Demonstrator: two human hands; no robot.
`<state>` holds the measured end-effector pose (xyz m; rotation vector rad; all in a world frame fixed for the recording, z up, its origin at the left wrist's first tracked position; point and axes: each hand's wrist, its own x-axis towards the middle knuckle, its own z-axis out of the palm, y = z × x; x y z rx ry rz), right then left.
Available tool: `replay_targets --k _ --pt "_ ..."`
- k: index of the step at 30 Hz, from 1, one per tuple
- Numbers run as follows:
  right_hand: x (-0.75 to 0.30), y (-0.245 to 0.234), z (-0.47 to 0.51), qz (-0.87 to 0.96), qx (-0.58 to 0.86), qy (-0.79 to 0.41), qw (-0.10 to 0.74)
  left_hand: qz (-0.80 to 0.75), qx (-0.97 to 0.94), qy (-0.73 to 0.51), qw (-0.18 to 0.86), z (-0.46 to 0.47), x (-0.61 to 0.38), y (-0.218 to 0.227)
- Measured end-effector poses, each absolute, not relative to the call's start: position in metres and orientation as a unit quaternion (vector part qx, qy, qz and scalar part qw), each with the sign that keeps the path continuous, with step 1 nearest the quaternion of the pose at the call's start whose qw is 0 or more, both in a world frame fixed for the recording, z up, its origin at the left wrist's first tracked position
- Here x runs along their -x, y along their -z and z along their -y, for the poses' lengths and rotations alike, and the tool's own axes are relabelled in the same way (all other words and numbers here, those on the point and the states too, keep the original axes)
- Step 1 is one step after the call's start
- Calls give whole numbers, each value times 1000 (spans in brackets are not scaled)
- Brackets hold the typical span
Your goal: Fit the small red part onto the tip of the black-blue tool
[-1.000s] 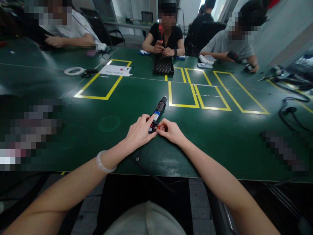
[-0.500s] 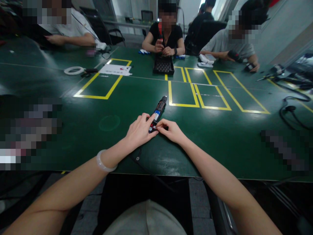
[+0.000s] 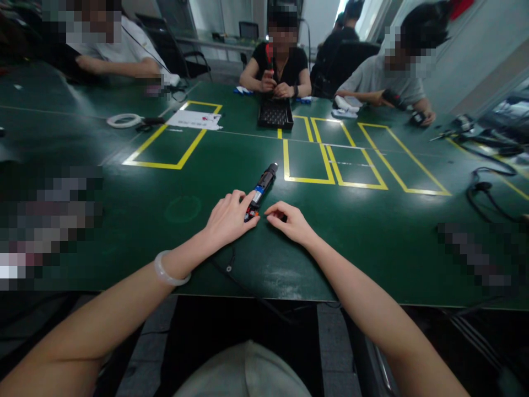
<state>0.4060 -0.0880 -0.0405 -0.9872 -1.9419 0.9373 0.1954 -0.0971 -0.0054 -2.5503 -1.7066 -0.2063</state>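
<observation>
A black, pen-shaped tool [image 3: 261, 186] with a blue band and a red part at its near end lies on the green table [image 3: 372, 237]. My left hand [image 3: 228, 218] rests on its near end, fingers curled over it. Just to the right, my right hand [image 3: 288, 221] sits on the table a little apart from the tool, thumb and forefinger pinched together; what they hold, if anything, is too small to make out. A thin black cable [image 3: 231, 270] runs from under my left hand to the table's near edge.
Yellow tape rectangles [image 3: 355, 160] mark the table. A black tray [image 3: 275, 113] stands at the far side before a seated person. A white tape roll [image 3: 123, 120] and a paper sheet [image 3: 195, 118] lie far left. Black cables [image 3: 487, 187] coil at right. Other people sit around.
My right hand has drawn back to the right, off the tool's near end. The left hand stays on the tool.
</observation>
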Motion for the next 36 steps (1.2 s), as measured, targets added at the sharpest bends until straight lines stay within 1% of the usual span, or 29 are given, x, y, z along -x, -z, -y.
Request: replay_targets --k 5,14,20,24,29,36 --pt "-406 41 88 761 386 -364 374 589 806 52 32 75 -163 5" --pt "-406 41 89 767 392 -362 357 708 705 30 24 22 -66 4" --pt "-406 40 89 773 389 -355 354 757 652 29 19 3 -18 1" --pt "-407 41 88 777 389 -349 350 778 625 50 39 1 -6 3" --pt "-406 43 87 786 380 -338 350 776 616 113 73 7 -5 8" --pt "-406 43 87 788 380 -336 348 775 619 112 64 11 -10 5"
